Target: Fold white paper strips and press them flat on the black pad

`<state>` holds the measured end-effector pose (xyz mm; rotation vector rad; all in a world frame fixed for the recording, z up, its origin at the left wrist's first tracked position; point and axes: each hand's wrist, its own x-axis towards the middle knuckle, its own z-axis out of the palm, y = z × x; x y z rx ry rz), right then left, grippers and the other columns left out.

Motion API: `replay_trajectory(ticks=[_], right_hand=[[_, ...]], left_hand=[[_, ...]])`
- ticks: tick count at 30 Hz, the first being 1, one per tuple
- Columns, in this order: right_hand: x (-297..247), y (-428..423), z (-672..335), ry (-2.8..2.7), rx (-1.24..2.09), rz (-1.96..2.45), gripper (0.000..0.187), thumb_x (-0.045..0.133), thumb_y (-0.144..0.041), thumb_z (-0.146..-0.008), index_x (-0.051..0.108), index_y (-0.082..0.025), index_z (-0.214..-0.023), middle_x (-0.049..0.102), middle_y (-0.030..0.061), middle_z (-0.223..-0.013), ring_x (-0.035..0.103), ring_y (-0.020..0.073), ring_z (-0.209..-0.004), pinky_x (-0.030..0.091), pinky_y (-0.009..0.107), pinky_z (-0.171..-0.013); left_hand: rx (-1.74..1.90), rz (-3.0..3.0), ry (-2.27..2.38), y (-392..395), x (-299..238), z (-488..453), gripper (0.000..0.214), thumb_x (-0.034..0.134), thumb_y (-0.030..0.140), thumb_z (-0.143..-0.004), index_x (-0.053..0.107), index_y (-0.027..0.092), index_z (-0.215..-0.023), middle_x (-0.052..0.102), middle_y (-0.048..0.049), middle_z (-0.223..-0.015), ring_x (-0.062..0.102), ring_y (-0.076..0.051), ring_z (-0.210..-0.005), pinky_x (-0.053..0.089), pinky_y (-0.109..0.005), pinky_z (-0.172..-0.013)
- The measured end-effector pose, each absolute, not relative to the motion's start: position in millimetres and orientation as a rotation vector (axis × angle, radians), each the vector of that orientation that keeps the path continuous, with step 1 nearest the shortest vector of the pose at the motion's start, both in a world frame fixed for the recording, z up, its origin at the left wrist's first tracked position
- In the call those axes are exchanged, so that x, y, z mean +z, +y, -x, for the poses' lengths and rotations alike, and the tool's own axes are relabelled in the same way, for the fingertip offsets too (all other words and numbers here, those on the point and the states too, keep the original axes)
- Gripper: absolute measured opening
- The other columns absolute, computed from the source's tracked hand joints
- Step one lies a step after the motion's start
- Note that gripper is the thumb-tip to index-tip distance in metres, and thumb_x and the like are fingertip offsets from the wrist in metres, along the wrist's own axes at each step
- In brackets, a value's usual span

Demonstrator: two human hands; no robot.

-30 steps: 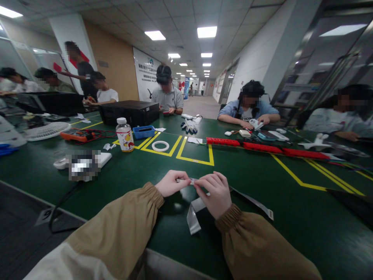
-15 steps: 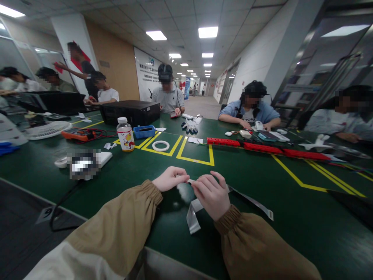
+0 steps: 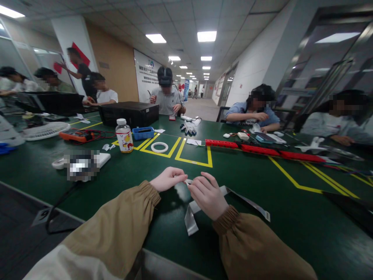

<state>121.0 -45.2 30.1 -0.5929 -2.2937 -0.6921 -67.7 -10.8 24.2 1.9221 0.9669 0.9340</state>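
Sleeves: tan, both cut off by the lower edge of the view.
Left hand: fingers curled, thumb and forefinger pinching one end of the flat grey strip; the pinched tip is too small to make out.
Right hand: back towards the camera, fingertips closed on the same strip just beside the left hand; its palm hides that stretch.
Flat grey strip: one tail bends down towards the desk edge below the right wrist; the other lies flat, running out to the right.
Blurred patch: left of the hands, contents unreadable, on a white slab.
Yellow tape lines: boxes marked on the desk beyond the hands.
White ring: lies flat inside one box.
Bottle: upright, left of the ring, label unclear.
Blue tray: behind the bottle, in front of a black case.
Red power strips: end to end, well to the right.
Other people: seated at the far side, hands on small items I cannot identify.
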Motion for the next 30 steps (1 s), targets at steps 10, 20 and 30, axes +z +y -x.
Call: replay_trajectory(ticks=[10, 20, 30], right_hand=[[26, -57, -120, -2.338, -0.704, 0.437, 0.021, 0.044, -0.008, -0.086, 0.058, -0.017, -0.073, 0.058, 0.0014, -0.072, 0.053, 0.0135, -0.078, 0.038, 0.034, -0.095], [36, -45, -142, -1.889, -0.277, 0.719, 0.013, 0.054, -0.014, -0.084, 0.063, -0.022, -0.090, 0.066, -0.0003, -0.082, 0.059, 0.0164, -0.082, 0.039, 0.039, -0.087], [41, -41, -157, -1.762, 0.003, 0.824, 0.019, 0.056, -0.022, -0.083, 0.062, -0.021, -0.100, 0.065, 0.0046, -0.088, 0.060, 0.0180, -0.078, 0.050, 0.034, -0.072]], left_hand=[[1.145, -1.918, 1.114, 0, 24, 87, 0.043, 0.041, 0.049, -0.086, 0.056, 0.013, -0.070, 0.048, 0.0019, -0.062, 0.042, -0.012, -0.061, 0.033, -0.022, -0.058], [0.701, -2.869, 1.098, 5, 13, 101, 0.026, 0.041, 0.035, -0.091, 0.060, 0.019, -0.084, 0.060, -0.0041, -0.081, 0.049, -0.017, -0.080, 0.026, -0.034, -0.090], [0.609, -2.803, 1.466, 17, 3, 130, 0.025, 0.042, 0.032, -0.090, 0.063, 0.018, -0.086, 0.061, -0.0048, -0.086, 0.052, -0.019, -0.087, 0.027, -0.037, -0.088]])
